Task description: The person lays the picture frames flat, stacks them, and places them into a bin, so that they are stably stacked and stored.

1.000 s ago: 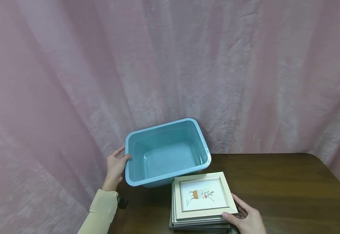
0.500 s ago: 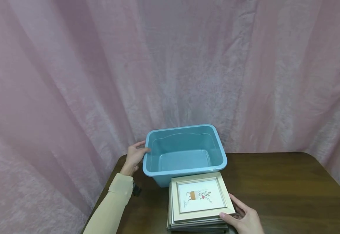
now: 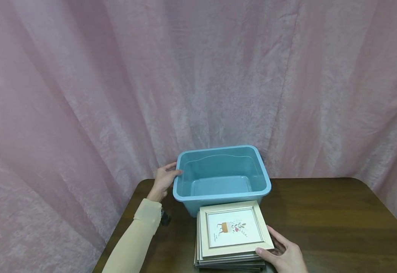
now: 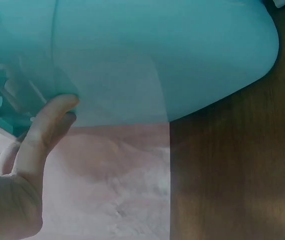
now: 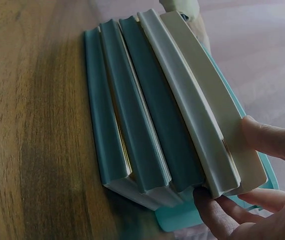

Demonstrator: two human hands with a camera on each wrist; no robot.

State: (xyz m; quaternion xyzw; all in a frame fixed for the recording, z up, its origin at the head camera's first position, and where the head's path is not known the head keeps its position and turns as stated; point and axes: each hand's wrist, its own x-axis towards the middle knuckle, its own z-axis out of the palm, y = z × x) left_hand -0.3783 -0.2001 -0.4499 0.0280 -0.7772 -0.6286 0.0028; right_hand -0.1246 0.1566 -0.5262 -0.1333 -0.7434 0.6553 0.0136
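My left hand (image 3: 163, 181) grips the left rim of a light blue plastic basin (image 3: 222, 197), its thumb over the rim and fingers outside. The basin stands behind a stack of picture frames, with nothing visible inside it. On top of the stack lies a cream picture frame (image 3: 234, 229) showing a deer and flowers. My right hand (image 3: 285, 256) pinches that frame's near right corner. In the right wrist view, the thumb (image 5: 270, 137) lies on its front edge and the fingers are at its side. Below are a whitish frame (image 5: 182, 100) and several dark blue-green frames (image 5: 147, 115).
All this stands on a dark brown wooden table (image 3: 321, 216) with rounded far corners. A pink curtain (image 3: 218, 76) hangs behind the table and along its left side. A dark band (image 3: 165, 218) is on the left wrist.
My left hand has moved the basin to the right; it was tilted and now sits more level behind the stack. My right hand stays at the top frame's corner.
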